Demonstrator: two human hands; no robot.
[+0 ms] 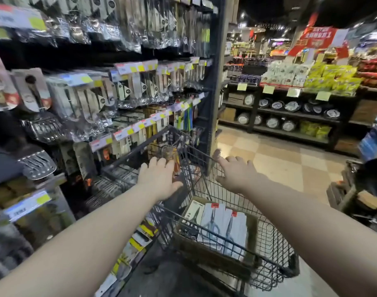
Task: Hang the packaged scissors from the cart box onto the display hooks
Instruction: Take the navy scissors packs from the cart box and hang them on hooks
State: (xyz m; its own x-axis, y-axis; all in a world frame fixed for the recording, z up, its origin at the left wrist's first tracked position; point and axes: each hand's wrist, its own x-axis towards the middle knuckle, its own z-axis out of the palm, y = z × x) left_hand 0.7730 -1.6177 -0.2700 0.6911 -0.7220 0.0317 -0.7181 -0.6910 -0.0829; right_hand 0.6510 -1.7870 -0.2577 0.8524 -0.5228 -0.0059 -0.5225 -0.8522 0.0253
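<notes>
Both arms were stretched out over the wire cart point(269, 243), and everything was placed around it. The left hand point(159, 179) hovered above the cart's far-left rim, palm down, fingers spread loosely, gripping nothing. The right hand point(234, 172) reached over the cart's far edge, fingers extended and open, with nothing in it; whether its fingertips actually touched the wire could not be told. Down inside the cart sat the cardboard box point(250, 224), and in it lay the packaged scissors point(224, 228), white cards with red tabs at the top, stacked flat and side by side, untouched. Left of the cart rose the display hooks point(140, 127), crowded with hanging kitchen tools and yellow price tags point(129, 130). Beyond the cart's right side ran the checkered floor point(279, 159) and dark shelving with pans point(288, 125).
</notes>
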